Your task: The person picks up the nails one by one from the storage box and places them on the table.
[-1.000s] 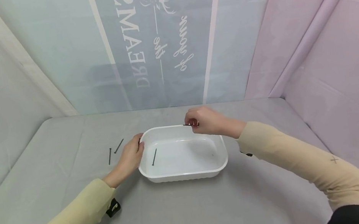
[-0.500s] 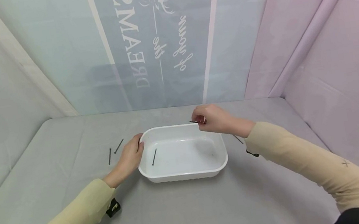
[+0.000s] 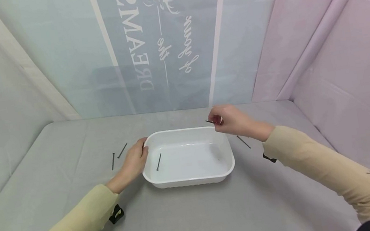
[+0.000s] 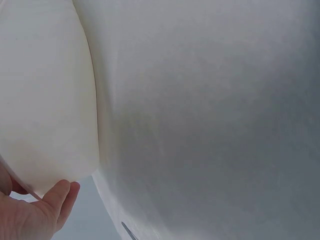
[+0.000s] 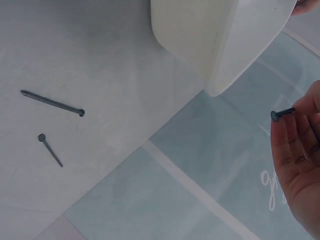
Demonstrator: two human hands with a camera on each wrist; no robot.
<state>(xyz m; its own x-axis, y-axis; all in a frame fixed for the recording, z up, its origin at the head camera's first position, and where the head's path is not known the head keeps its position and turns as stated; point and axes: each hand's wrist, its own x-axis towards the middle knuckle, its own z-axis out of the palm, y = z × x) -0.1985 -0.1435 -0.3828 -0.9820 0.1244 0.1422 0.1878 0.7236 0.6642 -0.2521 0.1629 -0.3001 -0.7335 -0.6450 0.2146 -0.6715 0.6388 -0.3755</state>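
A white rectangular tray (image 3: 190, 179) stands on the grey cloth, with one dark nail (image 3: 159, 162) lying inside at its left. My left hand (image 3: 135, 157) grips the tray's left rim, thumb and fingers on either side of its edge. Above the tray's far right corner, my right hand (image 3: 230, 120) pinches another nail (image 5: 283, 113) between thumb and fingers; its flat head sticks out in the right wrist view. To the right of the tray, the right wrist view has a longer-looking nail (image 5: 52, 103) and a shorter-looking nail (image 5: 50, 151) on the cloth.
Left of the tray, two nails (image 3: 113, 161) lie close together, near my left hand. A printed curtain (image 3: 174, 93) hangs behind the table's far edge, and pale cloth walls (image 3: 355, 78) rise on both sides.
My right hand has shifted right and slightly farther back, carrying its nail away from over the tray's far rim. A nail right of the tray has come into sight. My left hand stays still.
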